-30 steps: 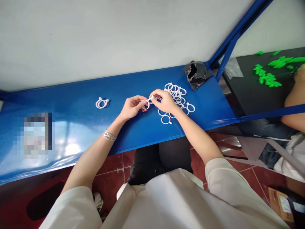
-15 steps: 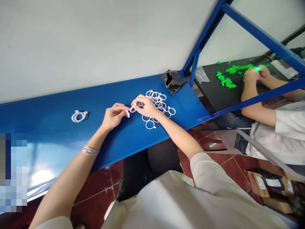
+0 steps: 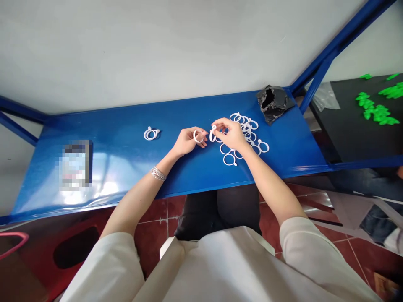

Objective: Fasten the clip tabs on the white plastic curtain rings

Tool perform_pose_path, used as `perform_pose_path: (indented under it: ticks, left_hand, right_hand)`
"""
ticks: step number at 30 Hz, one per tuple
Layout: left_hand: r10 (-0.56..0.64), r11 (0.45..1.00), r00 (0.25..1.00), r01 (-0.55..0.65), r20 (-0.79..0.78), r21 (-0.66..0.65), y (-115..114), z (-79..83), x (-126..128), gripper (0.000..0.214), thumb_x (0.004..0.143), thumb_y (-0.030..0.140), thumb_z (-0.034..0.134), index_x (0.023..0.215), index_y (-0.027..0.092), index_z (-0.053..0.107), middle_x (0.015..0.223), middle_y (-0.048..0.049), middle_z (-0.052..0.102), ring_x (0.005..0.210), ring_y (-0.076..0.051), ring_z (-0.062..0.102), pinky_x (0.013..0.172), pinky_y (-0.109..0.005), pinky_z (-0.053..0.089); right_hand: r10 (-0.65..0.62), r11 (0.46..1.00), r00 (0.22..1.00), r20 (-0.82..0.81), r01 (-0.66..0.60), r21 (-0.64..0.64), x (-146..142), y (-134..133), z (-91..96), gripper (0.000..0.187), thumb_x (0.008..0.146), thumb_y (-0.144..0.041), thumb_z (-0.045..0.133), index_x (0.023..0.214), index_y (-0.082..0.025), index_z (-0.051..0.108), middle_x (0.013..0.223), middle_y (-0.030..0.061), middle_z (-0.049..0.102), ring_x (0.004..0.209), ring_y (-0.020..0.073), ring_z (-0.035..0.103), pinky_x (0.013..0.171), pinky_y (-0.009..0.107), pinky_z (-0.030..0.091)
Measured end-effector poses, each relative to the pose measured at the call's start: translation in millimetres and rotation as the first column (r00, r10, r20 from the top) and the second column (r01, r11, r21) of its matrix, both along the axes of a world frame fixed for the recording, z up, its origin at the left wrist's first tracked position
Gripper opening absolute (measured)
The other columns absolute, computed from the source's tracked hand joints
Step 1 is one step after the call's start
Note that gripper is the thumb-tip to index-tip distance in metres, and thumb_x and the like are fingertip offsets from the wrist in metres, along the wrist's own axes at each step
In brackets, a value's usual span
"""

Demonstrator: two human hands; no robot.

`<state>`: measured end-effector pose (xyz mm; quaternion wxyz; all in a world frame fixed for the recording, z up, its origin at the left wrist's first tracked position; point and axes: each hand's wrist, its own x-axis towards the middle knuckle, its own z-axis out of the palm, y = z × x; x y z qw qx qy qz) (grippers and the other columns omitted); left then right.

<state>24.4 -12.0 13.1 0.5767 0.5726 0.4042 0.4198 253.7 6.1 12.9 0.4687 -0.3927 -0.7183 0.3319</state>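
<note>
Pinching white plastic rings, apparently

blue metal bench with white plastic rings and black bag

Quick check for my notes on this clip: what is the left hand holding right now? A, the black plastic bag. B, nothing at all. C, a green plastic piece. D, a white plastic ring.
D: the left hand grips a white plastic ring at its fingertips, just above the blue shelf.
</note>
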Motion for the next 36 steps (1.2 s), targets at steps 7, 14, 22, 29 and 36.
perform_pose_path:
  ticks: [7,14,22,29,36]
  left_hand:
    - [-0.05,0.998,0.998,0.051,-0.038,0.039,1.4,-0.9,-2.9,0.062,0.086,0.075,0.091,0.086,0.014,0.081,0.072,-0.009,0.079,0.06,-0.017,0.075,0.058,-0.028,0.063]
    - [-0.053,0.998,0.996,0.055,0.078,-0.031,4.1,-7.2,-6.6,0.06,0.068,0.056,0.109,0.101,0.012,0.085,0.079,-0.0077,0.083,0.063,-0.015,0.076,0.062,-0.026,0.063]
    - [-0.027,0.997,0.985,0.037,0.171,-0.06,4.3,-4.0,-4.8,0.06,0.066,0.049,0.112,0.104,0.014,0.083,0.086,-0.0067,0.084,0.07,-0.016,0.079,0.07,-0.027,0.066]
    - [-0.018,0.999,0.985,0.026,0.169,-0.044,0.5,4.3,1.3,0.062,0.069,0.063,0.107,0.09,0.013,0.075,0.073,-0.0035,0.076,0.058,-0.012,0.071,0.057,-0.024,0.062]
    - [0.025,0.995,0.986,-0.009,0.163,-0.099,-0.2,4.9,-0.2,0.067,0.069,0.065,0.106,0.083,0.015,0.064,0.076,-0.0033,0.076,0.061,-0.014,0.076,0.059,-0.026,0.065]
  right_hand:
    - [0.008,0.998,0.998,0.069,-0.012,0.06,1.6,-1.3,8.5,0.008,0.091,-0.027,0.075,0.09,-0.022,0.081,0.1,0.0083,0.084,0.087,0.0239,0.075,0.074,0.038,0.055]
    - [-0.015,0.998,0.995,0.102,0.009,0.058,2.9,-0.8,7.7,0.009,0.092,-0.023,0.074,0.091,-0.021,0.083,0.102,0.0088,0.081,0.081,0.0214,0.069,0.067,0.035,0.05]
    - [0.035,0.998,0.999,0.039,-0.032,-0.059,1.2,-2.1,6.4,0.024,0.091,-0.027,0.08,0.114,-0.021,0.084,0.094,0.0064,0.083,0.082,0.0234,0.073,0.07,0.036,0.054]
    - [0.063,0.997,0.995,0.08,-0.06,-0.041,1.4,-5.9,13.8,0.018,0.094,-0.038,0.081,0.096,-0.021,0.086,0.094,0.0093,0.082,0.078,0.0223,0.07,0.07,0.037,0.052]
    - [0.074,0.997,0.993,0.096,-0.07,-0.042,1.9,-9.6,21.3,0.045,0.095,-0.063,0.083,0.081,-0.021,0.075,0.08,0.006,0.074,0.068,0.0193,0.061,0.067,0.037,0.049]
